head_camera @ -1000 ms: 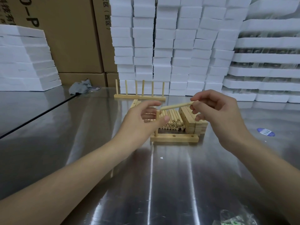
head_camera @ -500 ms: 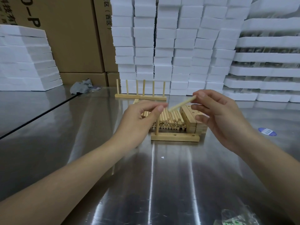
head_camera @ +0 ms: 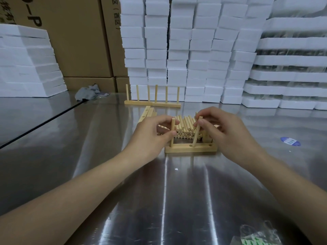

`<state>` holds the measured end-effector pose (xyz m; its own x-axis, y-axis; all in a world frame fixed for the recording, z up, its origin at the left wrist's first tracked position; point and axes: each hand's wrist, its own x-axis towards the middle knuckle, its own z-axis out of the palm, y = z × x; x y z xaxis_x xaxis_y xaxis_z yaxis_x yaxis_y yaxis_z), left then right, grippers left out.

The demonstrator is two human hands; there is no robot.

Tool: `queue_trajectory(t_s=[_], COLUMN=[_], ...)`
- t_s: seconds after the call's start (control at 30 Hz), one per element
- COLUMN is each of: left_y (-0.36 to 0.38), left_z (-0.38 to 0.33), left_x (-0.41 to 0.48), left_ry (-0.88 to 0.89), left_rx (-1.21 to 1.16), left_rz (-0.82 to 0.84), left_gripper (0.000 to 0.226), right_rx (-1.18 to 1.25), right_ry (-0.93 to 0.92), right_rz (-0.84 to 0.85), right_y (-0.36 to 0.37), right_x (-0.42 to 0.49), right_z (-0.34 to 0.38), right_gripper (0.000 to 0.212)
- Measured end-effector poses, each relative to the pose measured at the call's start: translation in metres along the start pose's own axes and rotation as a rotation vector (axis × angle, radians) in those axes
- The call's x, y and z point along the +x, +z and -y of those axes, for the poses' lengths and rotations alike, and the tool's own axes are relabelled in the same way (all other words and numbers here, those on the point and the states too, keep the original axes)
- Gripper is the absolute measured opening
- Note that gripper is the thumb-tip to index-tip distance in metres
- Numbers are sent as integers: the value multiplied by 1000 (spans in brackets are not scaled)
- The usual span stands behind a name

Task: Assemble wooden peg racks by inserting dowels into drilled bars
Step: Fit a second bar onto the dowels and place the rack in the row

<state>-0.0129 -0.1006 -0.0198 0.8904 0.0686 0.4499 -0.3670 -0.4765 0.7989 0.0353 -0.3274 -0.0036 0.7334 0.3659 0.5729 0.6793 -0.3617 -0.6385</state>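
Observation:
A drilled wooden bar lies crosswise on the steel table. One dowel stands upright in its left end, and my left hand pinches it between thumb and fingers. My right hand pinches a second dowel near its top, slightly tilted, with its lower tip at the bar's middle hole. An open hole shows at the bar's right end. Behind lie a pile of loose dowels and a finished rack with several pegs.
Spare drilled bars lie left of the dowel pile. Stacks of white foam blocks and cardboard boxes wall in the back. A grey rag lies far left; a plastic bag sits near the front edge.
My right hand swung the dowel from nearly level to nearly upright and lowered its tip onto the bar. My left hand dropped to grip the standing left dowel.

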Motion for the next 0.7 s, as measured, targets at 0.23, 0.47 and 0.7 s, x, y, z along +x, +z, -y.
queue_trajectory(t_s=[0.23, 0.47, 0.7], left_y=[-1, -1, -1], left_z=[1, 0, 0], left_x=[0, 1, 1], left_ry=[14, 1, 3], left_rx=[-32, -28, -30], left_rz=[22, 33, 35], left_gripper=[30, 29, 30], right_rx=[-37, 19, 124], right_ry=[-55, -38, -25], right_rz=[-5, -25, 18], right_y=[12, 16, 19], right_x=[2, 3, 5], right_z=[-1, -4, -5], right_gripper=[12, 15, 20])
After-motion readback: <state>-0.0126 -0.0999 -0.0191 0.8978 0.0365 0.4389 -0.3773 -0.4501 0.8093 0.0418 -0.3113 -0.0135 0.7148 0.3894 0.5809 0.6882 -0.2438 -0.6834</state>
